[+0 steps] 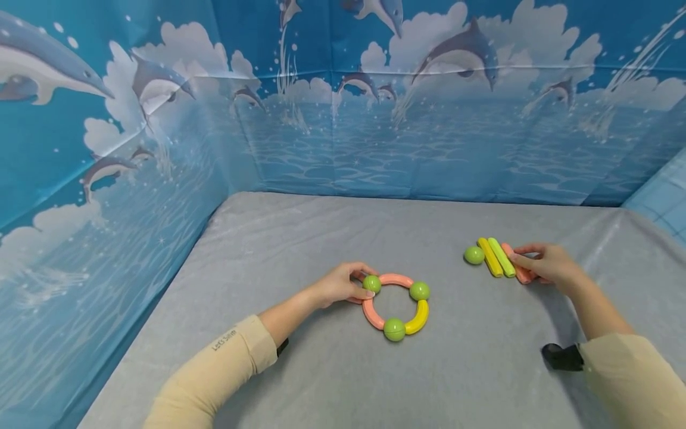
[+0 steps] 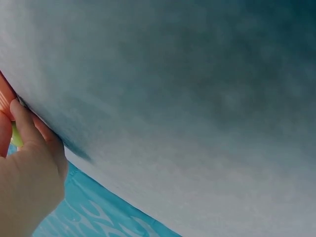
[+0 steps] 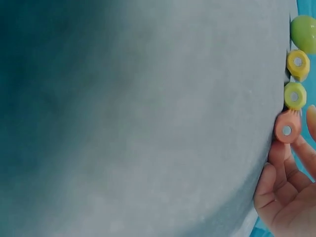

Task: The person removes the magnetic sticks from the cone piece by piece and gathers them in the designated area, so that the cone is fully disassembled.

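Note:
A toy ring of curved coral bars (image 1: 373,314), a curved yellow bar (image 1: 417,318) and green balls (image 1: 394,329) lies on the grey cloth. My left hand (image 1: 343,285) pinches the ring's left green ball (image 1: 372,284) between thumb and fingers; a coral piece (image 1: 354,300) shows partly beneath that hand. To the right, my right hand (image 1: 554,266) holds a straight coral bar (image 1: 522,275) at the end of a row. In the right wrist view, a silvery disc shows in the end of that coral bar (image 3: 287,127).
Beside the coral bar lie a lime bar (image 1: 501,257), a yellow bar (image 1: 490,257) and a loose green ball (image 1: 474,255). Grey cloth (image 1: 300,369) covers the surface. Blue dolphin-print sheets (image 1: 375,143) stand behind and at the left.

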`<state>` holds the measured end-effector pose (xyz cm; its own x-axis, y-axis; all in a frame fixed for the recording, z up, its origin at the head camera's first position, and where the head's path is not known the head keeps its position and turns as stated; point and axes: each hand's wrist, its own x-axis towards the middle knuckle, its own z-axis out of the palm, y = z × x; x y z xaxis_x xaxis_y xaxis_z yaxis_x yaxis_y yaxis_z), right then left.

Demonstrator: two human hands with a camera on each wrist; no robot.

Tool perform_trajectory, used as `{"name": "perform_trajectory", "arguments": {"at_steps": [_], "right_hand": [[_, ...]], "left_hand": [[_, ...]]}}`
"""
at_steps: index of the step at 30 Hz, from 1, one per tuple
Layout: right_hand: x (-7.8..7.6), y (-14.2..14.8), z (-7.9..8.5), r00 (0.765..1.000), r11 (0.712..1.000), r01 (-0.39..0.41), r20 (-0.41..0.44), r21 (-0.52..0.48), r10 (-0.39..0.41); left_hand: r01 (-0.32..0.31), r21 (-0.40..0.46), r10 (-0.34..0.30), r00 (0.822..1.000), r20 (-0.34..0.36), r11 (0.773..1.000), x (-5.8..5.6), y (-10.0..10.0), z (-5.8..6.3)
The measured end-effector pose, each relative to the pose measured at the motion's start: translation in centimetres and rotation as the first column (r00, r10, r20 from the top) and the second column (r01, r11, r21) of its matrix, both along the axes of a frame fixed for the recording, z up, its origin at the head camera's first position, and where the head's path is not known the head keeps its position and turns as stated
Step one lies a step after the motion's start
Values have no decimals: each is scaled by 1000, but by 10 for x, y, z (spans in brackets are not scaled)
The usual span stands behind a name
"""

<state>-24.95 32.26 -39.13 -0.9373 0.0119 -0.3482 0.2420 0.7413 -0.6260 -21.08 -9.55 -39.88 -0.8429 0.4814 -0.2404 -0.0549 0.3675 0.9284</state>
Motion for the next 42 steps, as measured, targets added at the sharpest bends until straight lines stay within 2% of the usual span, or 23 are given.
{"name": "perform_trajectory", "arguments": {"at_steps": [5, 8, 12, 16, 20, 24, 28, 31, 34, 39, 42], "right_hand": [[2, 2, 12, 999, 997, -16, -49, -79, 12], [2, -1, 26, 994, 996, -47, -102, -74, 40], [1, -17, 44, 987, 989, -120, -114, -82, 110], [3, -43, 54, 972, 968, -213, -133, -131, 195], [7, -74, 54, 951, 932, -300, -146, -202, 274], [8, -109, 43, 926, 893, -376, -137, -246, 352], [7, -144, 31, 880, 836, -474, -142, -277, 453], [8, -164, 26, 828, 776, -560, -157, -289, 539], [8, -180, 24, 780, 730, -623, -164, -280, 603], [7, -198, 19, 722, 695, -692, -181, -197, 668], [8, -205, 16, 704, 685, -710, -183, -161, 686]], "left_hand": [[9, -3, -9, 1000, 0, 1000, 1, 1, 2], [21, -6, -21, 1000, -14, 1000, 1, 2, 3], [30, -20, -31, 999, -42, 999, 2, 0, 3], [34, -29, -35, 998, -55, 999, 3, -1, 4], [31, -38, -33, 998, -51, 999, 3, -2, 4], [5, -53, -6, 999, -36, 999, 2, -2, 4], [-28, -64, 27, 999, -19, 998, 2, 0, 4], [-38, -68, 38, 999, -4, 997, 2, 1, 4], [-45, -70, 45, 999, 10, 997, 6, 2, 7], [-80, -57, 84, 993, 80, 995, 16, 4, 14], [-104, -46, 109, 985, 133, 994, 21, 5, 14]]}}
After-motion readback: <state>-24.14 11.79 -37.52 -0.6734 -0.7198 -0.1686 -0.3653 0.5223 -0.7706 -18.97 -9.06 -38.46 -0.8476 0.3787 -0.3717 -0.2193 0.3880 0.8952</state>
